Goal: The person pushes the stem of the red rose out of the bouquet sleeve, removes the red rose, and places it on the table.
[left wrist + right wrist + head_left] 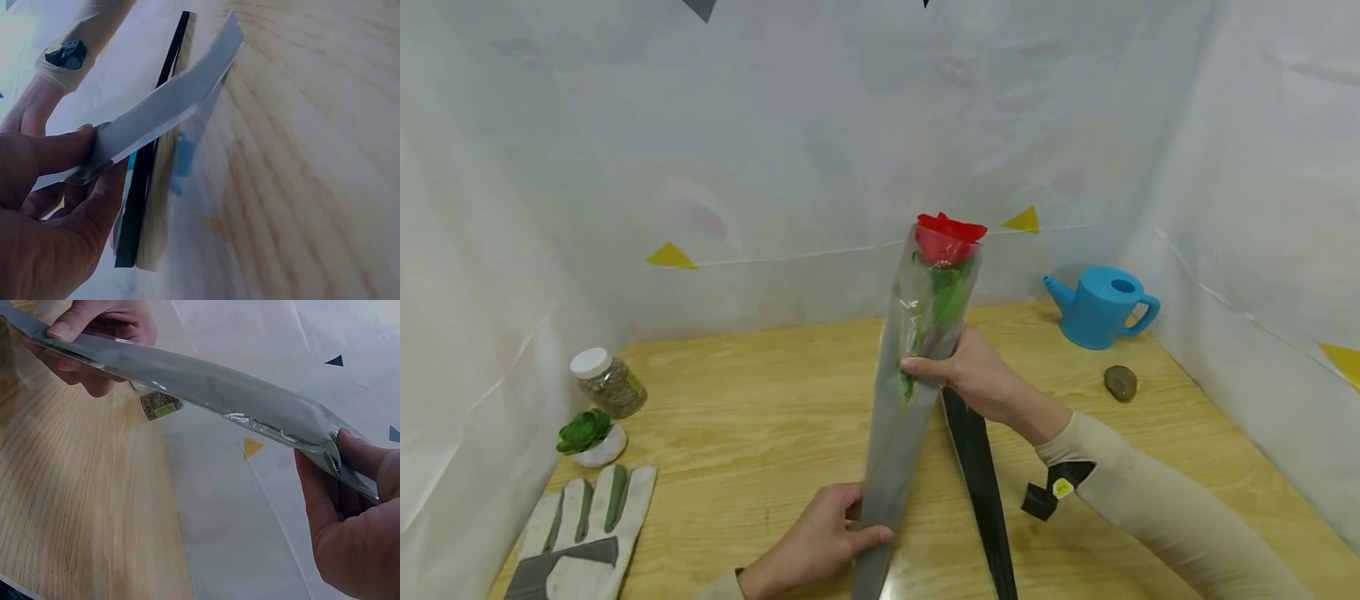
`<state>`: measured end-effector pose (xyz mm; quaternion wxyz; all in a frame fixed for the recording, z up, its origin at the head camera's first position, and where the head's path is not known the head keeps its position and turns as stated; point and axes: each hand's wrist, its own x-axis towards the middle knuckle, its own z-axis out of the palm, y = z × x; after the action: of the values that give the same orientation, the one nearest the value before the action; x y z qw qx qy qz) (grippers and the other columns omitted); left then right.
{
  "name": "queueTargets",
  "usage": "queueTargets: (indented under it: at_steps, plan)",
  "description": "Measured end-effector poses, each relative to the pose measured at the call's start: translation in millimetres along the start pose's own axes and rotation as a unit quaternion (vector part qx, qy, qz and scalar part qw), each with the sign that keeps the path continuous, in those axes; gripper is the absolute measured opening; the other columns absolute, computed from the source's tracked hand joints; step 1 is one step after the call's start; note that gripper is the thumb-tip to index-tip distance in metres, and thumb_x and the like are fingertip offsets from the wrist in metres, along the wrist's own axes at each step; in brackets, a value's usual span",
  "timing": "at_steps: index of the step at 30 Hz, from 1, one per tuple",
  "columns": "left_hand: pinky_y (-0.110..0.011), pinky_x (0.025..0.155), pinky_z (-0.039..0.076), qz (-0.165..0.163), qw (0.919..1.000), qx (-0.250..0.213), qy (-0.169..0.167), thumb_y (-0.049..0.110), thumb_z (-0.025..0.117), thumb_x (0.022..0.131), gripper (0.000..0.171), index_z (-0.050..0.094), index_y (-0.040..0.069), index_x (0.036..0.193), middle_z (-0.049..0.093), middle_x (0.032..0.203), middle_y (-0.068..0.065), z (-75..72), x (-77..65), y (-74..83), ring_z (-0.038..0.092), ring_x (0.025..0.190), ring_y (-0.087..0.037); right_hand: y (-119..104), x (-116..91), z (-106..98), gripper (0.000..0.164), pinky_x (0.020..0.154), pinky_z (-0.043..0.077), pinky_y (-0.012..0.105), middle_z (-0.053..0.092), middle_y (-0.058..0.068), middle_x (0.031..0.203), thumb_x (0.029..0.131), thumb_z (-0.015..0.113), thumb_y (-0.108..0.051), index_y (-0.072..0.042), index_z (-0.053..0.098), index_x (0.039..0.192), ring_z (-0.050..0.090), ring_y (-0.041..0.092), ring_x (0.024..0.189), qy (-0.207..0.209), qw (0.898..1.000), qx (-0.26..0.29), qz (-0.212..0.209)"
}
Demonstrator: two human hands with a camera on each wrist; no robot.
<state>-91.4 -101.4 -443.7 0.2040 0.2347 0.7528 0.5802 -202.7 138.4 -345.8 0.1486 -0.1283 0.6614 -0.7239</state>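
Observation:
A red rose [946,242] with green leaves stands in a long, tapering flower sleeve [891,450], clear at the front and grey behind. Below the bloom, my right hand [988,379] pinches the sleeve, thumb across its front; the right wrist view shows the same grip. Near the narrow bottom end my left hand [820,537] pinches it between thumb and fingers. The wrapped rose is held up at a slant above the table. In the left wrist view the grey tail of the sleeve [169,100] sticks out past my left thumb. The stem is mostly hidden.
On the wooden table [760,417] a long black wrapper [981,492] lies beside the sleeve. A blue watering can [1097,308] and brown stone [1121,383] are at right. At left are a white-lidded jar [613,387], potted succulent [591,437] and work glove [583,533].

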Motion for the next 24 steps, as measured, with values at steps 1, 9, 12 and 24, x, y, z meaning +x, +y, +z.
queueTargets:
  at_steps: [1, 9, 12, 24]
  plan:
    - [-0.025, 0.075, 0.054, -0.001, 1.0, 0.004, -0.004, 0.007, 0.075, 0.088, 0.035, 0.064, -0.002, 0.119, 0.07, 0.107, -0.004, -0.3, -0.3, 0.3, 0.067, 0.094, -0.012, -0.4, -0.3, -0.3, 0.069, 0.095, 0.048, 0.047, 0.047, 0.017, 0.134, 0.086, 0.079, -0.01, -0.004, 0.037, 0.141, 0.051, 0.035, 0.119, -0.001, 1.0, -0.002, 0.001]
    - [-0.024, 0.079, 0.052, 0.001, 0.9988, 0.018, -0.045, 0.009, 0.074, 0.09, 0.029, 0.065, -0.001, 0.115, 0.071, 0.104, -0.001, -7.0, -4.6, -2.2, 0.066, 0.095, -0.011, -14.5, -2.3, -7.5, 0.055, 0.102, 0.042, 0.047, 0.046, 0.015, 0.136, 0.099, 0.063, -0.018, -0.009, 0.032, 0.144, 0.05, 0.031, 0.121, -0.026, 0.999, 0.035, -0.002]
    - [-0.025, 0.08, 0.053, -0.005, 0.9987, 0.011, -0.049, 0.011, 0.072, 0.091, 0.031, 0.064, -0.001, 0.119, 0.07, 0.108, -0.001, -10.0, -5.2, -1.9, 0.066, 0.097, -0.012, -20.8, -2.0, -10.2, 0.049, 0.1, 0.044, 0.047, 0.048, 0.015, 0.132, 0.101, 0.06, -0.017, -0.009, 0.033, 0.141, 0.054, 0.031, 0.117, -0.023, 0.998, 0.066, -0.01]
    - [-0.027, 0.076, 0.055, 0.004, 0.999, -0.044, -0.012, 0.012, 0.075, 0.09, 0.047, 0.058, -0.001, 0.132, 0.068, 0.113, -0.008, -1.8, 0.0, 2.7, 0.068, 0.096, -0.014, -14.8, 1.0, -5.1, 0.042, 0.094, 0.048, 0.048, 0.056, 0.015, 0.121, 0.095, 0.068, -0.007, -0.003, 0.047, 0.131, 0.058, 0.03, 0.107, 0.033, 0.998, 0.055, -0.018]
